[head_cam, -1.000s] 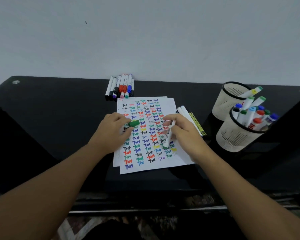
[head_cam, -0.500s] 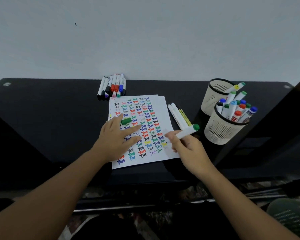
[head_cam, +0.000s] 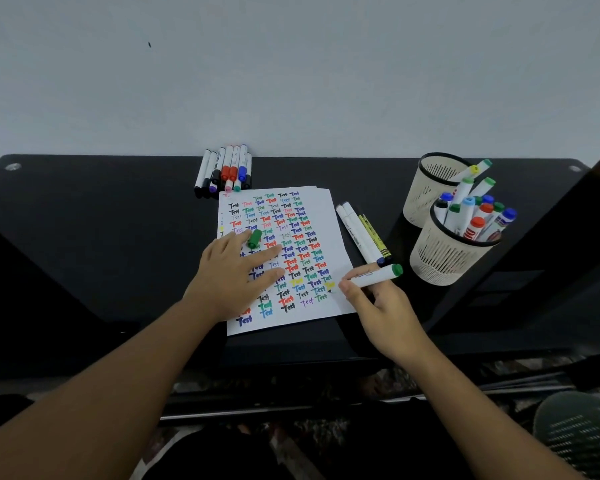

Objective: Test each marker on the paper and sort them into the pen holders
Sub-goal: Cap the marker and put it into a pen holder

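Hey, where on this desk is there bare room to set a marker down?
Bare desk lies left of the paper, from the marker row forward to the left hand. A smaller bare strip runs between that row and the holders. Right of the paper is crowded: loose markers, the holders, the right hand.

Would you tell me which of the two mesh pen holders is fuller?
The nearer cream mesh pen holder: it is packed with markers, while the farther cream mesh pen holder holds only a few.
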